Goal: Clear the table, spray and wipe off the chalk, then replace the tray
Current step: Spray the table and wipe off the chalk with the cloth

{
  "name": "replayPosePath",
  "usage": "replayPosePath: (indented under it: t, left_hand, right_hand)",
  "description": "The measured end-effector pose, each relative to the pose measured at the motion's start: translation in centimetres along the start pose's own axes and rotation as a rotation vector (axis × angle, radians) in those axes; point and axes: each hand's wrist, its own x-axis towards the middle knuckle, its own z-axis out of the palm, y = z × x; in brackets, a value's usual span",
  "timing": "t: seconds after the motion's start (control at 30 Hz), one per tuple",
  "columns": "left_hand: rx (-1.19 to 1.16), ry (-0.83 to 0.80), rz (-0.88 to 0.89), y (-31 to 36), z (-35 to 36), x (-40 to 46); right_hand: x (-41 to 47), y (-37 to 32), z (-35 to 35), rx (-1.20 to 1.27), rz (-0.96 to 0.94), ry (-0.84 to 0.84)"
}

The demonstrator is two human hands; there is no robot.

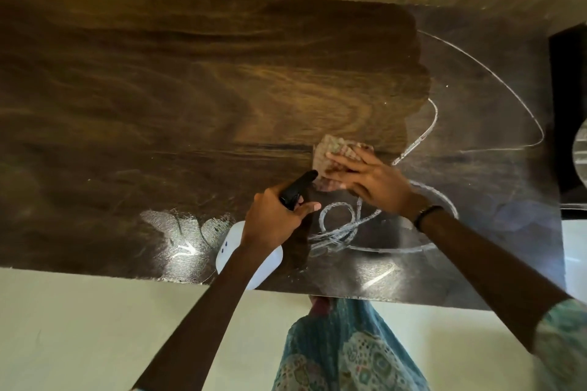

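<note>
A person's left hand grips a white spray bottle by its black trigger head, nozzle pointing toward the cloth. Just beside it, the right hand presses flat on a folded brownish cloth on a dark wooden table. White chalk lines loop beneath and beyond the right hand; a chalk smudge lies left of the left hand.
</note>
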Motion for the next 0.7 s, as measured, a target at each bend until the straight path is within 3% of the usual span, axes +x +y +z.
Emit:
replayPosePath:
  t: [0.13, 0.33, 0.47, 0.57, 0.7]
  left_hand:
    - [-0.012, -0.005, -0.006, -0.3, 0.2, -0.5]
    - [0.057, -0.071, -0.009, -1.0, 2.1, -1.4]
    - [0.165, -0.125, -0.021, -0.5, 4.4, -3.0]
    - [0.319, -0.091, -0.068, 0.4, 5.9, -4.3]
    - [0.349, -0.063, -0.052, 0.3, 6.9, -5.5]
  right_hand:
    - [-4.7, 4.4, -2.2, -0.017, 0.113, 0.052]
    - [1.2, 4.5, -1.9, 0.064, 0.534, 0.135]
    - [1.1, 4.6, -1.5, 0.074, 0.51, 0.116]
    - [0.7, 4.8, -2.1, 0.094, 0.462, 0.111]
    - [0.7, 4.5, -2.0, 0.089, 0.469, 0.1]
